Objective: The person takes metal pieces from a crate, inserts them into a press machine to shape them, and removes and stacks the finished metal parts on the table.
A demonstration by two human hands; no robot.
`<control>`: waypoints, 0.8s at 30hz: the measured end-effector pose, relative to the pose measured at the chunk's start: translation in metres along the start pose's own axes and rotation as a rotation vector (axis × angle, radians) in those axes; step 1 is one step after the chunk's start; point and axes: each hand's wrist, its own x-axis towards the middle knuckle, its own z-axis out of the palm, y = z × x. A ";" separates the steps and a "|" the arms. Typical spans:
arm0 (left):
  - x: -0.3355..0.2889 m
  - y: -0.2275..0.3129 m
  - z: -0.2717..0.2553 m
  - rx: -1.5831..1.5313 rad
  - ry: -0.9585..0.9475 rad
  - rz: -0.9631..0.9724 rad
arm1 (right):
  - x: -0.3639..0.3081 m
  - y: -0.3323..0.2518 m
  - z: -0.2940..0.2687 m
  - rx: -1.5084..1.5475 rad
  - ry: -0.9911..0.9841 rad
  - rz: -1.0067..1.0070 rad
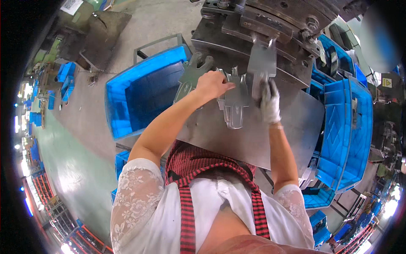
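Note:
My gloved right hand (270, 104) is closed on the near end of a flat grey sheet-metal plate (262, 59). The plate's far end reaches the lower block of a heavy steel press die (262, 26). My bare left hand (211, 85) has its fingers curled in, between two groups of stamped metal pieces. The cut-out metal piece (235, 95) in the middle touches its fingertips, and what they grip, if anything, is hidden. Under and beyond my left wrist lie the other cut-out metal pieces (195, 73). They rest on the steel worktable (253, 137).
A deep blue bin (111, 108) stands left of the worktable, beside a dark metal frame (158, 44). Stacked blue crates (338, 135) crowd the right side. The die's blocks and bolts bound the far edge. A dark metal plate (103, 40) stands at the far left.

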 end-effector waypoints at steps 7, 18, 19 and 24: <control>0.002 -0.016 0.003 -0.585 0.358 0.135 | -0.049 -0.007 0.000 0.417 0.066 0.402; -0.008 -0.087 -0.007 0.046 0.508 -0.132 | -0.023 -0.013 0.008 -0.879 -0.421 0.043; -0.015 -0.104 -0.001 0.018 0.294 -0.240 | -0.030 -0.027 0.008 -0.875 -0.434 0.033; -0.026 -0.099 -0.020 0.008 0.439 -0.167 | -0.036 -0.028 -0.014 -1.009 -0.405 0.096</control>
